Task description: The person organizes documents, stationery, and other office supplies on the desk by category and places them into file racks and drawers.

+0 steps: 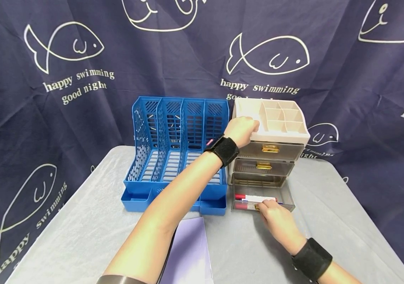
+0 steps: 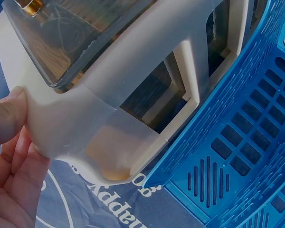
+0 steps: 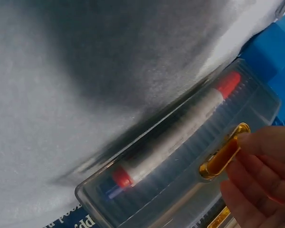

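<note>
My left hand (image 1: 242,130) grips the upper left front edge of a cream desk organizer (image 1: 271,135); the left wrist view shows its thumb on the front, fingers curled over the rim. With my right hand (image 1: 278,221) I pinch the gold handle (image 3: 208,170) of the organizer's lowest drawer (image 1: 288,194). This clear grey drawer is pulled out. A white marker with red ends (image 3: 175,128) lies inside it, beside something thin and blue (image 3: 115,192). Above, the upper drawer (image 1: 248,150) and middle drawer (image 1: 246,167) are closed.
A blue file rack (image 1: 136,185) with tall slots and small front trays stands directly left of the organizer. A purple folder (image 1: 187,248) lies on the grey-white tablecloth (image 1: 81,221), partly under my left forearm. A dark blue fish-print curtain (image 1: 187,59) hangs behind.
</note>
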A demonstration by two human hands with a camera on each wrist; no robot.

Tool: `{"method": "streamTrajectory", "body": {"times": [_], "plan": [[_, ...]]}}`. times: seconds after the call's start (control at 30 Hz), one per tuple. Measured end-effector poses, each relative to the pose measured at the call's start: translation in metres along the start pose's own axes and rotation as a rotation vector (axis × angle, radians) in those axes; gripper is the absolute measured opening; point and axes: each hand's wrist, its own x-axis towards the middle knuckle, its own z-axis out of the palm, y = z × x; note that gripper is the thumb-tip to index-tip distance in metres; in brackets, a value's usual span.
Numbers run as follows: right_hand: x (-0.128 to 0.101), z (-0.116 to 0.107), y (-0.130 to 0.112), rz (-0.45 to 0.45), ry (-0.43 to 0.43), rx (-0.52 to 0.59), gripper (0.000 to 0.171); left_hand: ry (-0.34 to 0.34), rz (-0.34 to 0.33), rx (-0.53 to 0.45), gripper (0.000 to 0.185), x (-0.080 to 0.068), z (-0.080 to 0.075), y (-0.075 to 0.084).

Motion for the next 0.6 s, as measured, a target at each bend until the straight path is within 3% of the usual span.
{"method": "streamTrajectory", "body": {"times": [0.3,0.6], "plan": [[0.0010,0.0012,0.0008,-0.011,0.023,-0.011,0.028,-0.007,0.005,0.000,0.025,-0.0025,-0.0040,0.0000],[0.0042,0.0046,0.0086,0.000,0.028,-0.020,0.017,-0.016,0.001,-0.003,0.025,-0.0012,-0.0034,0.0002]]}}
